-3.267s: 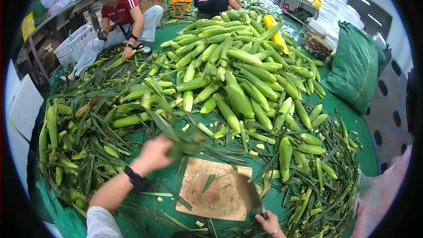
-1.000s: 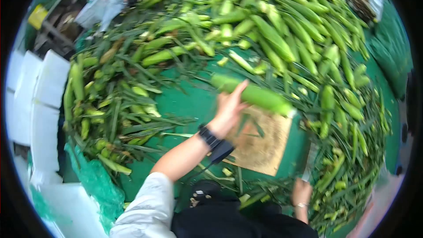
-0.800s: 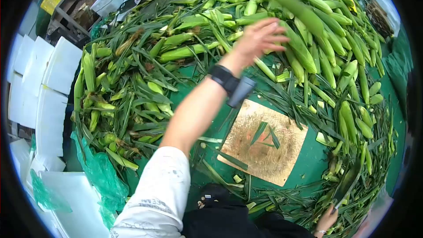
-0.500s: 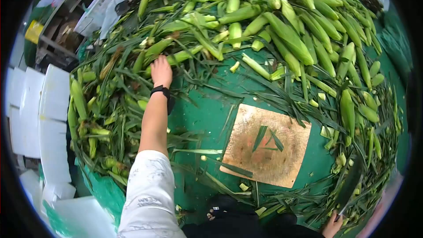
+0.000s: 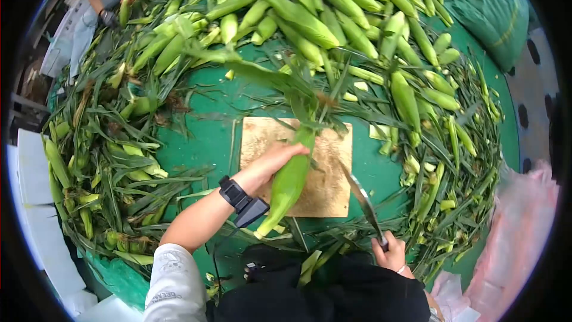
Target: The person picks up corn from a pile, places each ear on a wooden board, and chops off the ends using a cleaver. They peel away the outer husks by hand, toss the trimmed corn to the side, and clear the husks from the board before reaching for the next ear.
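Fingers of bare left hand (image 5: 275,162) closed around green, husk-covered corn ear (image 5: 288,186); hand was at leafy heap (image 5: 110,164) on left, now above square tan wooden board (image 5: 328,173). Ear tilted over board's near-left part, smooth husk tapering to pale near end, long leaves spreading from far end. Right hand's (image 5: 391,254) fingers wrapped around handle of long metal knife (image 5: 364,201), blade swung from cut leaves (image 5: 444,217) on right to board's right edge.

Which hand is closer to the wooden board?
The left hand is nearer, gripping a corn ear over the left side of the board; the right hand, holding a knife, is beyond its near right corner.
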`<state>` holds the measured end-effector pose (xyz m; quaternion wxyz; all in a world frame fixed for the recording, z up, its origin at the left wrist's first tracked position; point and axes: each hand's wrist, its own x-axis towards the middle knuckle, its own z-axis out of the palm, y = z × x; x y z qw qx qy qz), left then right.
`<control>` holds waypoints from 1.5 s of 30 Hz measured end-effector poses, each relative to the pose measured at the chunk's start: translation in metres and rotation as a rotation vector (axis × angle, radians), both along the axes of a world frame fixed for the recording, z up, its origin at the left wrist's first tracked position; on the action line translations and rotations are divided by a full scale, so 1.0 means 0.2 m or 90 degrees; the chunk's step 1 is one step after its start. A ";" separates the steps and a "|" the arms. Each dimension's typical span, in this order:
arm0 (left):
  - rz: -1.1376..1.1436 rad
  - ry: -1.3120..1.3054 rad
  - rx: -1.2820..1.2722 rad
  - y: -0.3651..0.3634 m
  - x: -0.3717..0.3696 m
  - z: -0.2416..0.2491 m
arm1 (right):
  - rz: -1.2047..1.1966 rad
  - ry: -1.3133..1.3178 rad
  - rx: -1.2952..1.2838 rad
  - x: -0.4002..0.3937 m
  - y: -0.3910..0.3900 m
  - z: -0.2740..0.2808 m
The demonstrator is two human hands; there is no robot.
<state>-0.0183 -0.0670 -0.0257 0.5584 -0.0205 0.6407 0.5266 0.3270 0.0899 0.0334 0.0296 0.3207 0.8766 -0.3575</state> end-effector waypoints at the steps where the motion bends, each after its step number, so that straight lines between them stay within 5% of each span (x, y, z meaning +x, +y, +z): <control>1: -0.041 -0.014 -0.033 0.01 0.05 0.03 | 0.052 0.028 0.008 -0.02 0.01 -0.01; 4: -0.089 0.015 0.016 -0.04 0.16 -0.04 | 0.154 0.122 0.102 -0.18 -0.04 -0.07; 8: -0.147 0.146 0.027 -0.09 0.23 -0.04 | 0.234 0.077 0.158 -0.44 -0.02 -0.12; 10: -0.100 0.085 0.071 -0.13 0.23 -0.03 | 0.296 0.019 0.262 -0.51 0.06 -0.24; 12: -0.169 -0.010 -0.031 -0.19 0.23 0.04 | 0.174 -0.159 0.307 -0.62 0.16 -0.28; 14: -0.171 -0.018 -0.025 -0.23 0.28 0.10 | 0.081 -0.068 0.273 -0.65 0.26 -0.26; 16: -0.261 0.341 -0.044 -0.28 0.24 0.00 | 0.029 0.026 0.170 -0.62 0.32 -0.20; 17: -0.352 0.441 -0.220 -0.26 0.20 0.08 | -0.001 0.032 0.118 -0.61 0.28 -0.07; 22: -0.553 0.686 -0.280 -0.31 0.18 0.01 | -0.079 0.382 -0.108 -0.62 0.05 0.24; 24: -0.591 0.711 -0.291 -0.29 0.18 0.02 | -0.030 0.449 0.003 -0.64 -0.05 0.13; 26: -0.591 0.716 -0.303 -0.29 0.19 0.03 | 0.055 0.236 -0.022 -0.62 -0.13 -0.08; 27: -0.591 0.721 -0.313 -0.29 0.19 0.03 | 0.151 -0.007 0.017 -0.55 -0.12 -0.32; 28: -0.591 0.730 -0.310 -0.31 0.19 0.03 | 0.102 -0.003 -0.076 -0.51 -0.14 -0.31; 30: -0.418 0.661 -0.252 -0.36 0.19 0.02 | -0.053 -0.197 -0.346 -0.53 -0.08 -0.10; 31: -0.267 0.567 -0.143 -0.39 0.21 0.04 | -0.040 -0.198 -0.292 -0.48 -0.03 -0.10; 32: -0.276 0.568 -0.142 -0.40 0.24 0.06 | -0.032 -0.187 -0.235 -0.43 0.04 -0.11; 34: 0.120 0.284 0.203 -0.36 0.26 0.07 | -0.047 -0.049 0.006 -0.35 0.08 -0.12; 36: 0.164 0.156 0.261 -0.30 0.23 0.09 | -0.142 0.038 -0.034 -0.37 0.09 0.05; 39: 0.565 0.055 0.296 -0.20 0.24 -0.02 | -0.222 0.330 -0.169 -0.45 0.08 0.36; 43: 0.555 -0.083 0.214 -0.34 0.28 -0.19 | -0.275 0.666 -0.254 -0.56 -0.02 0.28; 44: 0.557 -0.083 0.212 -0.35 0.28 -0.20 | -0.199 0.657 -0.218 -0.53 -0.07 0.15; 45: 0.549 -0.084 0.226 -0.37 0.28 -0.21 | -0.125 0.435 -0.050 -0.42 -0.11 -0.05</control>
